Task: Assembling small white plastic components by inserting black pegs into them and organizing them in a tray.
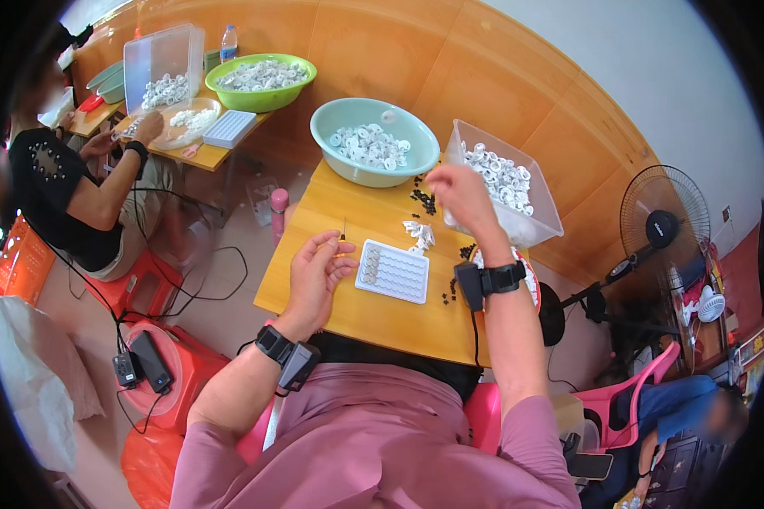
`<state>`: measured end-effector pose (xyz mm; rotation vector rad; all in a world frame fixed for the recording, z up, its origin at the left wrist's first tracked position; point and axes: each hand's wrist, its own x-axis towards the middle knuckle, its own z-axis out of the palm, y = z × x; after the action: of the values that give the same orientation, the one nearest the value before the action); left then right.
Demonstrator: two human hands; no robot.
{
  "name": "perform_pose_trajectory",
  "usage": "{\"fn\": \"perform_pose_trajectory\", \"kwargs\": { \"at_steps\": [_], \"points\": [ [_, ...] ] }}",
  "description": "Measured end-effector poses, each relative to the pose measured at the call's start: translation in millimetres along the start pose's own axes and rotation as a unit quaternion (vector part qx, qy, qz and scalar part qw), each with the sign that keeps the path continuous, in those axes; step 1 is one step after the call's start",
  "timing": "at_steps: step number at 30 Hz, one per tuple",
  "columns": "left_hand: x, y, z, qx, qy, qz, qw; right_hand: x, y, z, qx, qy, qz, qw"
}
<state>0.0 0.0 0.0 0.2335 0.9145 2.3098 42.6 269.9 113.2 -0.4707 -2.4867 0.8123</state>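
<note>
My left hand (316,270) is closed around a thin tool with an orange handle (345,249), its slim dark shaft pointing up. Just right of it lies a white tray (395,271) with rows of small slots, and small pale parts stand in its left column. My right hand (460,193) hovers between a pale green basin (327,140) and a clear plastic bin (545,222); its fingers are bent and blurred, so what they hold is unclear. White ring-shaped parts (369,146) fill the basin. A blurred whitish piece (389,117) shows above them.
Small black parts (423,201) and white pieces (418,234) lie on the wooden table (314,212). A person (68,182) works at another table on the left, near a lime green basin (301,78). A standing fan (660,227) and another person (683,416) are at right.
</note>
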Motion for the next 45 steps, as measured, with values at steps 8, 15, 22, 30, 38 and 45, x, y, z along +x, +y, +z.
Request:
{"fn": "perform_pose_trajectory", "kwargs": {
  "at_steps": [8, 15, 22, 30, 38, 45],
  "points": [
    [-1.5, -0.1, 3.3, 0.012, -0.008, 0.0, 1.0, -53.2, 53.7, 29.5, -0.164, -0.157, -0.035, 0.973],
    [-2.5, -4.3, 2.7, 0.018, 0.006, -0.007, 1.0, -66.4, 32.4, 19.6, -0.252, -0.166, -0.007, 0.953],
    [-3.2, -1.9, 6.8, 0.028, 0.009, -0.013, 0.999, -71.3, 46.5, 23.5, -0.234, -0.167, -0.083, 0.954],
    [-4.4, -3.7, 6.9, 0.031, -0.001, -0.013, 0.999, -79.6, 47.4, 22.2, -0.232, -0.161, -0.037, 0.959],
    [-12.9, -13.5, 8.5, 0.181, -0.055, 0.103, 0.976, -100.7, 15.6, -2.9, -0.197, -0.049, -0.052, 0.978],
    [-35.2, -15.1, 35.0, 0.323, -0.18, 0.168, 0.914, -132.4, -8.5, 15.4, 0.32, -0.308, 0.072, 0.893]
  ]
}}
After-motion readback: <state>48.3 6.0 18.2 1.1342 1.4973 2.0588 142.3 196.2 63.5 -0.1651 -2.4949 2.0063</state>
